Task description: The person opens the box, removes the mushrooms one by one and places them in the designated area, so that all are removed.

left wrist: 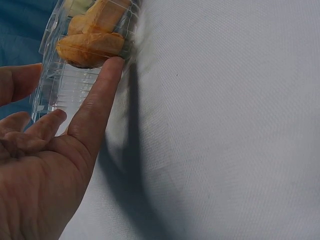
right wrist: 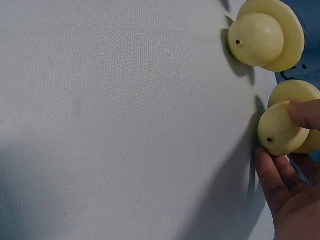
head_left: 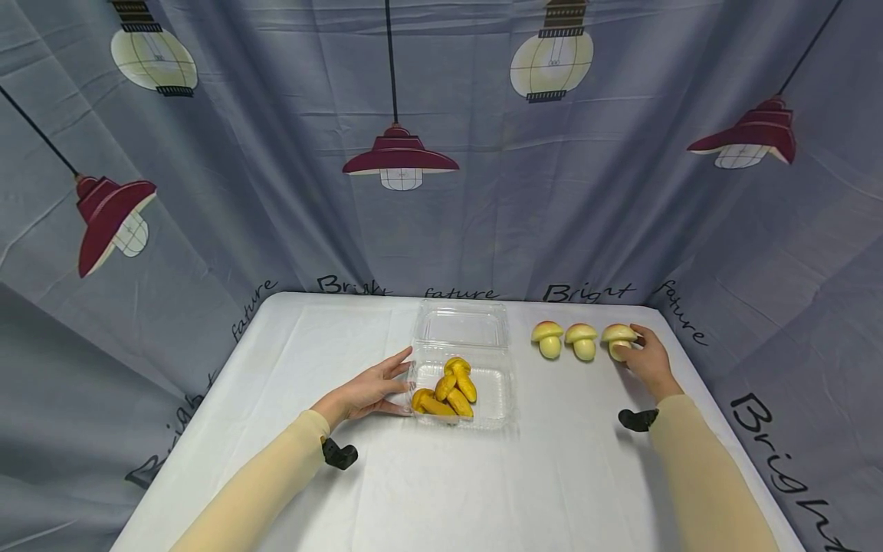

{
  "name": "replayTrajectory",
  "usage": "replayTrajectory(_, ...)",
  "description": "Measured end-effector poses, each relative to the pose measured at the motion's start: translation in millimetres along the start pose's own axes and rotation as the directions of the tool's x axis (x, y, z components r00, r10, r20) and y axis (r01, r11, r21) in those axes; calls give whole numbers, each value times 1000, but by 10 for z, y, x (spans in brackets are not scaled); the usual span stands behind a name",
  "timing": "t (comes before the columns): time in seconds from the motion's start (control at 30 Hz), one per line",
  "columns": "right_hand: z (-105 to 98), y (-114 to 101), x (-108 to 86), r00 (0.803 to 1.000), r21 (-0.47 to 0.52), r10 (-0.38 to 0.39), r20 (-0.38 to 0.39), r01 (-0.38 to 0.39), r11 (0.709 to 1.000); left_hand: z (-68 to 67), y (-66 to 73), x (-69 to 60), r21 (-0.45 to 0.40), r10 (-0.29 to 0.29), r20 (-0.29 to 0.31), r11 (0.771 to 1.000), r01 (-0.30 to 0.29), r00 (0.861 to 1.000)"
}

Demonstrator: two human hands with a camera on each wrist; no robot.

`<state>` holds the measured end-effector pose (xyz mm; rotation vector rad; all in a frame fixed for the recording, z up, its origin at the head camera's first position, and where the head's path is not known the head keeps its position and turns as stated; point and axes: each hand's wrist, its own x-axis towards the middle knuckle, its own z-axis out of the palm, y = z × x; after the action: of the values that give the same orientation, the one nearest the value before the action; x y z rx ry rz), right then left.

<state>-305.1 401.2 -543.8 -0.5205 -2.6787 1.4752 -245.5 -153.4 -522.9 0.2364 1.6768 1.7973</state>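
Note:
A clear plastic clamshell box (head_left: 498, 391) lies with its lid folded back on the white table. Inside it, toward the left, are several brown-yellow mushrooms (head_left: 457, 395). My left hand (head_left: 369, 389) touches the box's left side with spread, mostly straight fingers; in the left wrist view a fingertip (left wrist: 114, 64) meets the wall beside a mushroom. At the right, my right hand (head_left: 651, 362) pinches a pale yellow mushroom (head_left: 616, 334), thumb on its stem and fingers on the other side, seen closely in the right wrist view. Two similar pale mushrooms (head_left: 582, 341) stand to its left.
The white tablecloth (head_left: 441, 491) stretches in front of the box and between the arms. A grey curtain (head_left: 441, 238) printed with lamps hangs behind the table and at both sides. Each wrist carries a small black camera mount (head_left: 339, 454).

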Motion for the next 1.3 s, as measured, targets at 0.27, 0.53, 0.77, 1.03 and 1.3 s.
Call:
replayTrajectory(0.27,14,-10,4,1000,-7,-2,3,2,1000,-4,1,2,-2,-3,-4,1000,3,1000)
replayTrajectory(0.53,16,-38,-23,1000,-12,6,7,-6,1000,-13,-4,6,14,-9,-16,1000,10,1000)
replayTrajectory(0.77,13,-38,-28,1000,-38,8,5,-8,999,-14,-7,8,16,-13,-19,1000,14,1000)
replayTrajectory(1.03,15,-31,-33,1000,-64,1,19,0,998,-6,-8,9,13,-9,-19,1000,10,1000)
replayTrajectory(1.3,13,-75,-62,1000,-85,10,19,-8,996,-6,-14,-2,11,-9,-24,1000,9,1000)
